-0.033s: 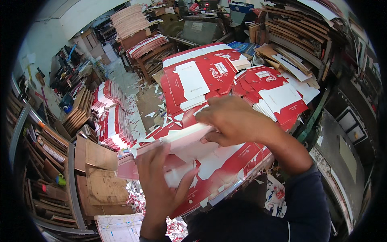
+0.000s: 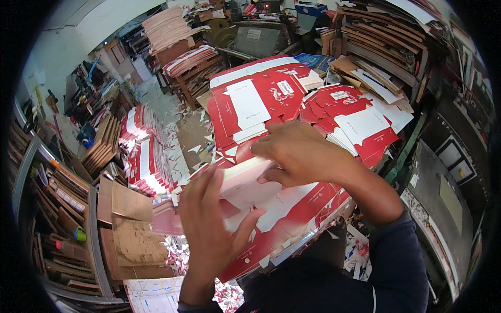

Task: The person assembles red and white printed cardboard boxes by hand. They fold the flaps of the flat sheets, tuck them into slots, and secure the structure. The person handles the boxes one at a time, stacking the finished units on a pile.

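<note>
My right hand (image 2: 302, 154) is closed on the right end of a thick bundle of white and red cut card sheets (image 2: 245, 188), its thumb on the near face and its fingers over the top. The bundle is tilted up on edge and somewhat blurred. At its left end is my left hand (image 2: 211, 221), thumb spread away from the fingers; whether the fingers touch the sheets I cannot tell. Beneath lies a red and white printed card sheet (image 2: 313, 201). Just beyond my right hand are piles of red cut blanks with white panels (image 2: 250, 107).
Stacks of red and white sheets (image 2: 143, 161) stand at the left beside wooden boards (image 2: 138, 242). Paper scraps (image 2: 229, 295) litter the floor below. A grey machine table (image 2: 438, 203) stands at the right, and a rack of boards (image 2: 383, 39) at the back right.
My left hand has shifted slightly up and to the right along the bundle. The right hand keeps its hold, almost in the same place.
</note>
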A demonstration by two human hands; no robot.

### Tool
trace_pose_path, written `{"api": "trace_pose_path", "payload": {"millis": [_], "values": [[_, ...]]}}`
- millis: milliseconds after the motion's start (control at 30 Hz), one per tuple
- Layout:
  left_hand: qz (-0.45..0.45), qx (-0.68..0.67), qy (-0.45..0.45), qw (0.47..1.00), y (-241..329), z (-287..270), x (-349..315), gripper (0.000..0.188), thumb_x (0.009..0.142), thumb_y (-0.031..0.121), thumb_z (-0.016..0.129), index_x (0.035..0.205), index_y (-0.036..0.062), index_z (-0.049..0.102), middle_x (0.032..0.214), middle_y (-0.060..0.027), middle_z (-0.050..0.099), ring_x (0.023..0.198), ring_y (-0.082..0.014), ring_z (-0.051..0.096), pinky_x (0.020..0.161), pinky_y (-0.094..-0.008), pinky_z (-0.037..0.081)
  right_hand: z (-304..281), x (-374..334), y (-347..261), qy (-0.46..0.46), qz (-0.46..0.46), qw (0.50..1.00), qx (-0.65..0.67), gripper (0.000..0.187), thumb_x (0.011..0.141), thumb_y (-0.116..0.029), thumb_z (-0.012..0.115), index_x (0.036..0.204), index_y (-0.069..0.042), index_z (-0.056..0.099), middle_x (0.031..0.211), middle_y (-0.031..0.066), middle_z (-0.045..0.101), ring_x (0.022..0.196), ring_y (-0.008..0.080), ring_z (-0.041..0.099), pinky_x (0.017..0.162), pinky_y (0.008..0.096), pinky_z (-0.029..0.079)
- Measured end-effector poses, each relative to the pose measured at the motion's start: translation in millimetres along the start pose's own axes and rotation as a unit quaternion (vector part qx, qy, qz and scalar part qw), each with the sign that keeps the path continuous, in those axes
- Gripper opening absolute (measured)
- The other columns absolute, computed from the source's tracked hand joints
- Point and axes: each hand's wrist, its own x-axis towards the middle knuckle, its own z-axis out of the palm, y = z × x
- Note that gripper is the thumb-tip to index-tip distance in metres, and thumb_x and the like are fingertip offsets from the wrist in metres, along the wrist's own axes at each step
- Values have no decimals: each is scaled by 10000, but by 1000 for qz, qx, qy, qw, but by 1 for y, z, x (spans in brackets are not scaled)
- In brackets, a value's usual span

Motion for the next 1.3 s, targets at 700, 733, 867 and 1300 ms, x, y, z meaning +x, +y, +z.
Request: {"api": "trace_pose_path", "payload": {"millis": [700,733,867,1300], "values": [[28,112,-154,981,-43,42,63,496,792,410,770,1062,28,605,939,-166,629,908,-360,596,808,-465,401,118,-69,87,72,156,826,536,435,872,-268,766,1218,-28,653,1076,85,719,991,181,658,890,336,502],[31,141,-155,977,-40,43,64,505,789,417,772,1060,26,602,948,-172,623,919,-365,592,809,-467,403,120,-76,87,34,154,865,476,455,861,-275,772,1223,-28,647,1092,100,717,1006,198,655,905,351,500],[56,212,-151,964,-14,47,69,559,776,409,789,1058,-18,565,1081,-200,590,989,-408,572,833,-490,425,125,-98,73,117,259,917,280,484,872,-311,742,1254,-35,634,1060,168,705,1005,295,668,880,396,513],[-61,91,5,994,-43,79,67,487,657,426,905,734,47,607,616,-90,588,541,-289,561,523,-398,433,178,-93,89,349,299,742,488,257,1013,-246,552,962,-28,680,742,9,601,677,98,522,649,269,435]]}}
